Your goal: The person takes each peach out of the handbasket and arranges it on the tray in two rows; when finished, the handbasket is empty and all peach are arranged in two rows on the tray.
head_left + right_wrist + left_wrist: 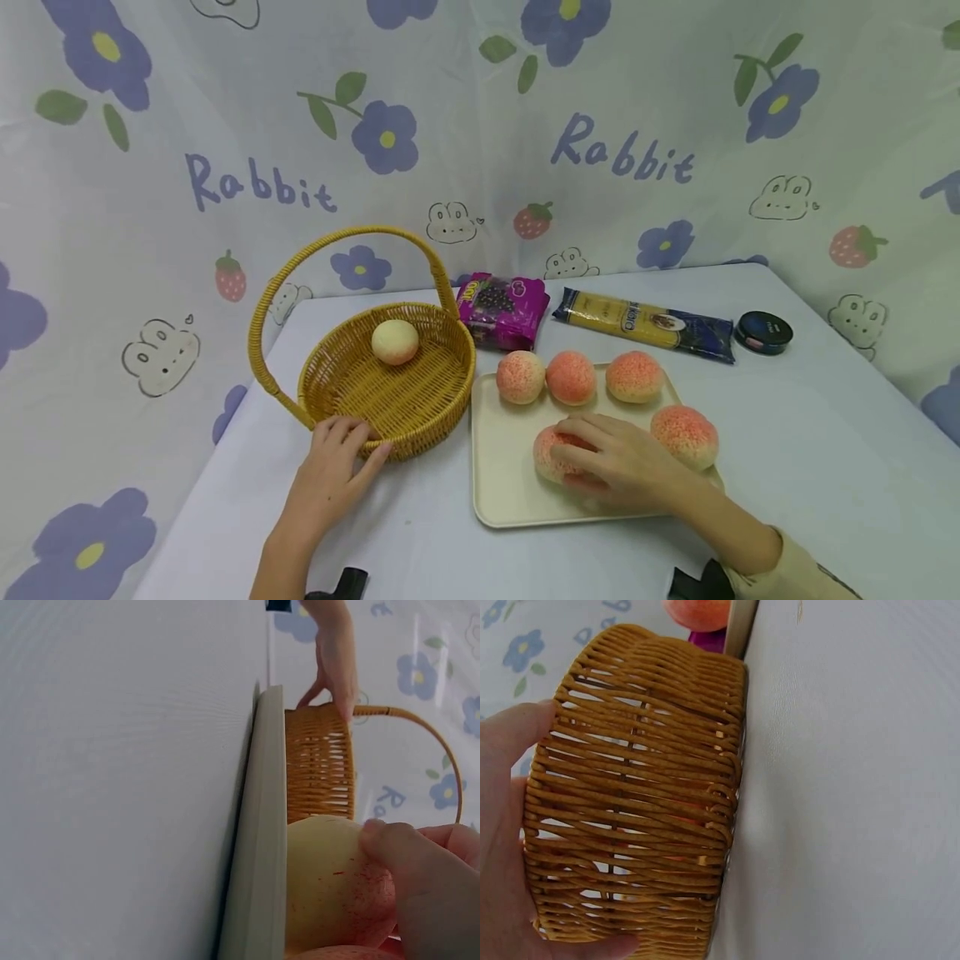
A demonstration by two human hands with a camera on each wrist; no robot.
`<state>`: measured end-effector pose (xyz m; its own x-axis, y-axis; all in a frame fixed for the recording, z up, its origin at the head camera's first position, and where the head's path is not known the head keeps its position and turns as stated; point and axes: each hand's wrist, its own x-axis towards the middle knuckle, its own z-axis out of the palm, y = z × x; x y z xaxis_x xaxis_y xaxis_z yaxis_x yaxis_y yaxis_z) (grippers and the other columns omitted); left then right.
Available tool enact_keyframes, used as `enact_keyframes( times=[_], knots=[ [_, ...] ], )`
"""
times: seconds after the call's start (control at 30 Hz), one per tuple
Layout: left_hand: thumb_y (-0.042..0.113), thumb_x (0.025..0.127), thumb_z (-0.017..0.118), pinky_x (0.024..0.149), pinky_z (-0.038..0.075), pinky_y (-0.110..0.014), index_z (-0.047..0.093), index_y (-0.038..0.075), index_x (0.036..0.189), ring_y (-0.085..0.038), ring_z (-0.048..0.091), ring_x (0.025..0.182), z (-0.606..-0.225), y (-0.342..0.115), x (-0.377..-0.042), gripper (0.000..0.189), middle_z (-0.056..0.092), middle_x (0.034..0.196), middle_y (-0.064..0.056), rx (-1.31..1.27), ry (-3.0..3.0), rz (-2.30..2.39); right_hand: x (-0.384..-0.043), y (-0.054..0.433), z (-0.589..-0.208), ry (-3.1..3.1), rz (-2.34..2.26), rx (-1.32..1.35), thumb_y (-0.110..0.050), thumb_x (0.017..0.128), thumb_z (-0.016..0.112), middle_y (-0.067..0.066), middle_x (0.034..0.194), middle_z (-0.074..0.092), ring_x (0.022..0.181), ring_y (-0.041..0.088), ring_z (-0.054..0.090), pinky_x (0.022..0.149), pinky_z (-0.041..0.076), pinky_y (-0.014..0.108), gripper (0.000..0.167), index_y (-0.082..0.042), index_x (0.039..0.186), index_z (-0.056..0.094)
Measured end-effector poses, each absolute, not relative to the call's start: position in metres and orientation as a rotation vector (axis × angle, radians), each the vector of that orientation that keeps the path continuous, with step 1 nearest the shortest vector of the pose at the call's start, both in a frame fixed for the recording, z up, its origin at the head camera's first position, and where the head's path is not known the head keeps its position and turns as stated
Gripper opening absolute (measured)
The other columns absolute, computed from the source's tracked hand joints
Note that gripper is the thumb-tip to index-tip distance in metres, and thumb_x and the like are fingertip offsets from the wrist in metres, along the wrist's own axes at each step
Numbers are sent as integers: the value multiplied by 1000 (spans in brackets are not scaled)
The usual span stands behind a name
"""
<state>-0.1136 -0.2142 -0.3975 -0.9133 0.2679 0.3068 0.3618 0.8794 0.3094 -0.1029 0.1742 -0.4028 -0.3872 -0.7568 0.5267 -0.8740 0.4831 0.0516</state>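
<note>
A yellow-brown wicker basket [360, 400] with a tall handle stands at the left of the table, one pale peach [395, 342] inside it. My left hand [330, 475] grips the basket's near rim, fingers over the edge and thumb outside, as the left wrist view also shows. On the cream tray [498, 500] lie several pink-speckled peaches [572, 377]. My right hand [618, 458] holds the front peach [551, 454] on the tray, its fingers curled over the top. Seen from the right wrist, the thumb presses on this yellow-and-red peach [330, 885] just behind the tray's rim.
Behind the tray lie a purple grape-print packet [504, 310], a blue and yellow pasta packet [648, 323] and a round dark tin [763, 332]. The basket's handle [352, 233] arches high at the left. A printed cloth [480, 125] hangs behind the white table.
</note>
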Motion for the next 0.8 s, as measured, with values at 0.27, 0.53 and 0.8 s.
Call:
enact_keyframes(
  times=[0.27,0.53,0.8],
  knots=[
    [47,91,49,82,42,-52,61,15,96,-30,37,113,-397,-214,-114,34,52,106,-6,-470,-2795,-518,-108,173,-397,-2131,461,1371,-22,96,48,3,110,57,101,16,55,85,47,28,22,-13,110,62],
    [46,91,50,81,42,-51,61,15,96,-30,37,112,-397,-216,-113,33,51,105,-5,-468,-2794,-503,-103,168,-375,-2155,494,1387,-21,94,50,3,111,57,102,15,54,86,46,27,22,-13,111,62],
    [47,91,49,84,41,-51,61,16,95,-28,36,113,-397,-213,-114,33,52,105,-4,-465,-2796,-512,-97,158,-329,-2229,418,1443,-21,91,56,4,117,55,108,17,52,86,47,33,19,-15,109,61]
  ],
)
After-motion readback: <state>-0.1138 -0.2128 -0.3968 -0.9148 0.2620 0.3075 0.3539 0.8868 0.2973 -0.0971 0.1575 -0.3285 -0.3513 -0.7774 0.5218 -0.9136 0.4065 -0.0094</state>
